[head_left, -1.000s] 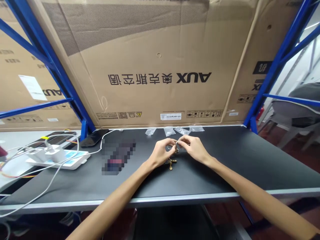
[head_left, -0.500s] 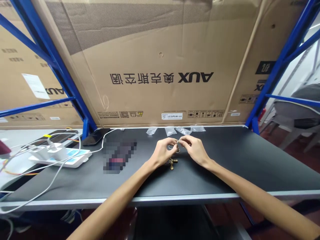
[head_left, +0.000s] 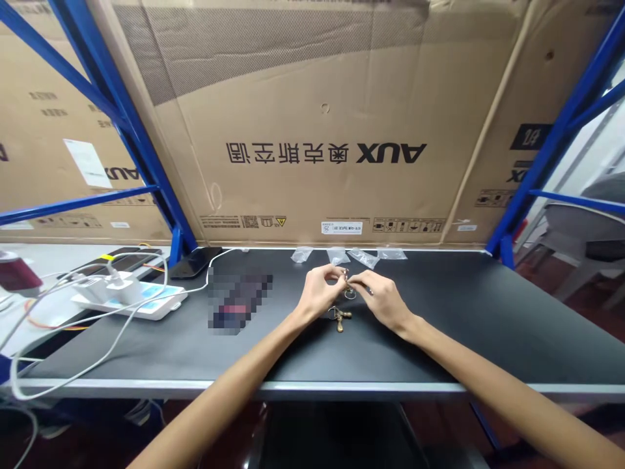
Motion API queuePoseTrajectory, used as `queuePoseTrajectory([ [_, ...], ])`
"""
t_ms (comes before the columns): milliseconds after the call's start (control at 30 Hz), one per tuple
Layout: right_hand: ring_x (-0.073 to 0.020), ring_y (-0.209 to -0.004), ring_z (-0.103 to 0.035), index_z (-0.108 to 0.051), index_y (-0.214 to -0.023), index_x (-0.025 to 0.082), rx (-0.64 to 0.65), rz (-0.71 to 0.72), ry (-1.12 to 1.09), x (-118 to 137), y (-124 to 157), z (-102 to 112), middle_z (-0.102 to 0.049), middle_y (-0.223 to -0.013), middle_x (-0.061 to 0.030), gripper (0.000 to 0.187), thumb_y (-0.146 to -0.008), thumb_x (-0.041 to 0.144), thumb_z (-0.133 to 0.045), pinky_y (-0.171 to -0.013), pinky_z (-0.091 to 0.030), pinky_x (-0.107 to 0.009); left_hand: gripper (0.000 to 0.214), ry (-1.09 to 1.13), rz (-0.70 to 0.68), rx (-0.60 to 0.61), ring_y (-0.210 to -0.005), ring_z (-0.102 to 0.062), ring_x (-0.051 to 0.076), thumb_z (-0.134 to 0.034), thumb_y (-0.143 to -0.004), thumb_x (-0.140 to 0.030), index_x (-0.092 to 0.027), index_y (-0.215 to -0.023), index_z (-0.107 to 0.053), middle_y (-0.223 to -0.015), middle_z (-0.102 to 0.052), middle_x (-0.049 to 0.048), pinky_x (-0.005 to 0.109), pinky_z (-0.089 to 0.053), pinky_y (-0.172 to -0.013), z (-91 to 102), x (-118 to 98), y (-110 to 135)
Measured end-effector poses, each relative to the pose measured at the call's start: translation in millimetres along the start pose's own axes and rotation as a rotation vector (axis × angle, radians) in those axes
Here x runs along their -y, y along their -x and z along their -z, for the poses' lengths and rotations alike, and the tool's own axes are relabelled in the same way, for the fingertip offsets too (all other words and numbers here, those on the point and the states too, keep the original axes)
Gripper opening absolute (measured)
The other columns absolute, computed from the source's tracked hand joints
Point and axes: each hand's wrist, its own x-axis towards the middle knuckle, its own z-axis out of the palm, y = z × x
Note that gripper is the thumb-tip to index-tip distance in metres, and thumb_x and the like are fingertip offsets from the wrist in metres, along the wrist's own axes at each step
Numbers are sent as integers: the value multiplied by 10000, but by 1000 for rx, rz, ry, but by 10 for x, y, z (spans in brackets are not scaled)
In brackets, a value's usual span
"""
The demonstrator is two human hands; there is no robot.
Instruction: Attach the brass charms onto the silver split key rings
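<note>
My left hand (head_left: 319, 291) and my right hand (head_left: 381, 299) meet above the black table top (head_left: 439, 326), their fingertips pinching a small metal piece (head_left: 346, 276). Just below the pinch, a thin silver ring (head_left: 349, 294) shows. I cannot tell whether it is joined to the piece. Under my hands, a small brass cross-shaped charm (head_left: 339, 319) lies on the table, near my left hand's heel. Part of what my fingers hold is hidden by them.
Several small clear plastic bags (head_left: 338, 255) lie along the table's back edge below a large AUX cardboard carton (head_left: 322, 117). To the left are a pixelated blurred object (head_left: 239, 303), a white power strip (head_left: 129, 303) with chargers and cables, and phones (head_left: 190, 264).
The whole view has shifted slightly, with the table moving right in the frame. The silver ring now shows below my fingertips rather than between my hands, and my fingers have closed closer together.
</note>
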Motion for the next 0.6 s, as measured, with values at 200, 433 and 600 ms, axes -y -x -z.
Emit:
queuePoseTrajectory([
  [200,-193,-799,-675,-671,-1049,204,25,-83,75,-64,-56,105,-728,-932,-61,224,-972,327,-501,-732,-537,-323,141,-6,-14,6,-772,-712,195,-612,-819,-253,-158,-820,-717,-832,-751,49,296,-575,-753,7,-1,-6],
  [433,-193,-813,-658,-744,-921,228,261,-14,230,-229,-64,157,-726,-882,-45,191,-940,289,-564,-757,-509,-320,125,-84,11,-161,-828,-722,216,-602,-805,-251,-163,-793,-690,-928,-762,67,337,-566,-806,90,54,-77],
  [600,-208,-883,-640,-740,-987,226,309,28,342,-256,-73,85,-710,-923,-63,219,-960,321,-545,-769,-505,-318,124,-111,14,-177,-799,-726,214,-599,-804,-254,-167,-782,-684,-902,-764,62,319,-572,-756,114,51,-89],
])
